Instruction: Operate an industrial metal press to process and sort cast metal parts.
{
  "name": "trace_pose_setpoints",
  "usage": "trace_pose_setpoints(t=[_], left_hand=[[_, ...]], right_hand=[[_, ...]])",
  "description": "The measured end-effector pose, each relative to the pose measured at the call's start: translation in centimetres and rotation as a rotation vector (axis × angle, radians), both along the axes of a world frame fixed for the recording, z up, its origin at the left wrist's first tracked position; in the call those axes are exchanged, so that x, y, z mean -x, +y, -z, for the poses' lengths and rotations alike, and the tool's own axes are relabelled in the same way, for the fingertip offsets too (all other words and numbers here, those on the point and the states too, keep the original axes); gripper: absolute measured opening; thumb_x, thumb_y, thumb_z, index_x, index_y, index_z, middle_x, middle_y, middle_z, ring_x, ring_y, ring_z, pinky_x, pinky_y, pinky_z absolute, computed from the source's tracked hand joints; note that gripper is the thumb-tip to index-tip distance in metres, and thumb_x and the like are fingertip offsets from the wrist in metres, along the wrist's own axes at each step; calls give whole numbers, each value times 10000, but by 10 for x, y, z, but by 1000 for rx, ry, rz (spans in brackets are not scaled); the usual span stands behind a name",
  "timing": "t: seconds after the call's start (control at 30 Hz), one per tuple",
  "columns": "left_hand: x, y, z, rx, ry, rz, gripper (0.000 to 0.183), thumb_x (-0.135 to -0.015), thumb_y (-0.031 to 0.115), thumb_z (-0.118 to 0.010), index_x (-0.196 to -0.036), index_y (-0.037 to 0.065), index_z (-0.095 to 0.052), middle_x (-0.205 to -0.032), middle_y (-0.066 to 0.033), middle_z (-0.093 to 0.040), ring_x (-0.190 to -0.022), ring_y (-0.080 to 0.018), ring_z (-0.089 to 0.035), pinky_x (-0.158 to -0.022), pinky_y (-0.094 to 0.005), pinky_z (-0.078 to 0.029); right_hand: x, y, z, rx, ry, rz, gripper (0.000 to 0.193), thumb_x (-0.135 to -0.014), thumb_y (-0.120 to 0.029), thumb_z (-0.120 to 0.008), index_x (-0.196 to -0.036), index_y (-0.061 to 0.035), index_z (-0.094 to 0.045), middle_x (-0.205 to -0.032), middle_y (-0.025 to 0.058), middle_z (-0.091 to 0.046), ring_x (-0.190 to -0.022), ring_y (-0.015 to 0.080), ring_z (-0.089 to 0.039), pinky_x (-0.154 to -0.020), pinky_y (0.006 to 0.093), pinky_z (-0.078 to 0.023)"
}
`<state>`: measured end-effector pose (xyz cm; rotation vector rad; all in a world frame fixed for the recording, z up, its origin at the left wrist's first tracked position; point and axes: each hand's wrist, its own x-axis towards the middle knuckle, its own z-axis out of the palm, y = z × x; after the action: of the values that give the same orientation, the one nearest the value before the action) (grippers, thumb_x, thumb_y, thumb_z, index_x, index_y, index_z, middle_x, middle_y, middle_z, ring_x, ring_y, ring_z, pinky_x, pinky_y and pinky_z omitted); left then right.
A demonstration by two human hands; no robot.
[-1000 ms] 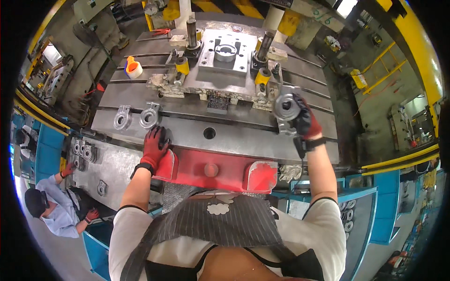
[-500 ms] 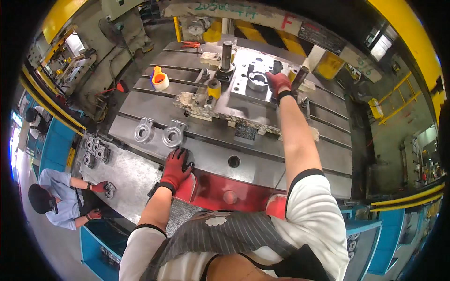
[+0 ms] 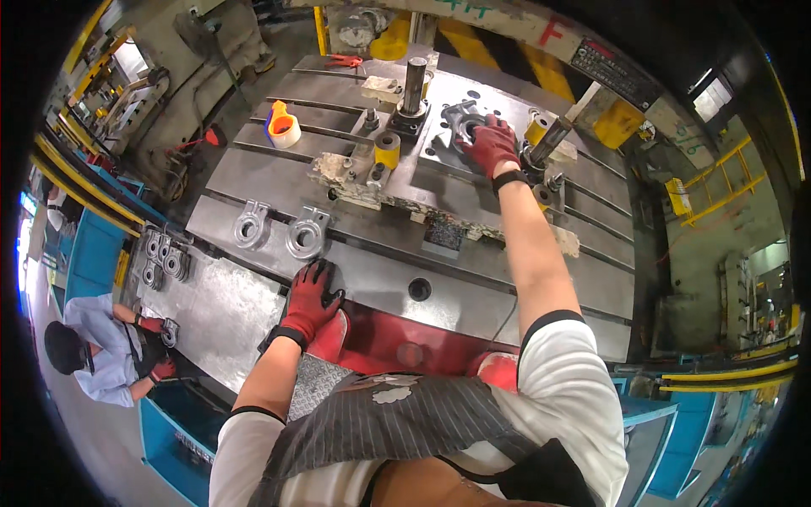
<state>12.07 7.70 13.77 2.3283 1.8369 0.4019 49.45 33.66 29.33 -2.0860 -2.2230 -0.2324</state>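
Note:
My right hand [image 3: 492, 147], in a red and black glove, has its fingers closed on a grey metal ring casting [image 3: 461, 121]. The casting is at the bright metal die plate [image 3: 441, 152]; whether it rests fully on the plate I cannot tell, since my hand covers part of it. My left hand [image 3: 311, 300], gloved alike, lies open at the table's front edge, thumb apart from the fingers. Just beyond it on the slotted table [image 3: 372, 266] lie two similar ring castings, one nearer [image 3: 306, 233] and one further left [image 3: 250, 225]. Neither touches that hand.
Upright guide posts [image 3: 414, 84] and yellow-collared cylinders [image 3: 387, 150] stand around the plate. An orange and white tape roll [image 3: 283, 128] and red-handled pliers [image 3: 344, 62] lie on the table. At left, a co-worker [image 3: 101, 351] handles a casting by a side table [image 3: 221, 317] bearing several castings.
My right hand has moved left from the plate's right side and now grips the casting, which sits further back and turned. My left hand stays at the edge. The view has shifted slightly.

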Motion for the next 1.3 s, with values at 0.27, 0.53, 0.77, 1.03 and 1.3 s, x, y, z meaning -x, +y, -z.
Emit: trace_pose_setpoints(t=[0.27, 0.53, 0.77, 1.03, 1.3], left_hand=[[-1, 3, -2, 17, 10, 13, 720, -708, 420, -625, -1313, 95, -410, -1342, -205, -360, -1234, -401, -321, -1042, -483, -256], [-1, -4, -5, 16, 4, -11, 734, -703, 428, -630, -1323, 108, -402, -1343, -211, -353, -1226, -402, -327, -1033, -491, -264], [-3, 3, -9, 45, 9, -2, 732, -713, 442, -619, -1329, 114, -398, -1340, -223, -359, -1227, -411, -329, -1037, -493, -258], [-5, 1, -13, 58, 33, -15, 733, -702, 436, -631, -1321, 111, -410, -1347, -217, -355, -1231, -406, -325, -1042, -490, -256], [-5, 1, -6, -33, -42, 17, 744, -703, 428, -633, -1325, 96, -398, -1330, -220, -364, -1215, -402, -342, -1036, -479, -271]], right_hand=[[-43, 41, 40, -65, 456, -194, 604, -677, -386, -711, -1205, -145, -548, -1399, 212, -324, -1237, 416, -359, -1023, 425, -322], [-7, 12, -3, -207, 575, 90, 444, -758, -446, -639, -1013, -82, -630, -1119, 204, -565, -1047, 389, -515, -910, 417, -414], [-8, 6, 33, -50, 159, -48, 604, -680, -373, -730, -1179, -132, -490, -1382, 171, -357, -1271, 361, -340, -1009, 494, -309], [23, -14, 26, -8, 283, 7, 856, -699, -571, -641, -1407, -248, -284, -1455, 204, -217, -1337, 390, -217, -1056, 532, -216], [8, -12, 30, 0, 307, -39, 810, -752, -592, -565, -1416, -228, -277, -1474, 194, -180, -1360, 394, -148, -1095, 493, -142]])
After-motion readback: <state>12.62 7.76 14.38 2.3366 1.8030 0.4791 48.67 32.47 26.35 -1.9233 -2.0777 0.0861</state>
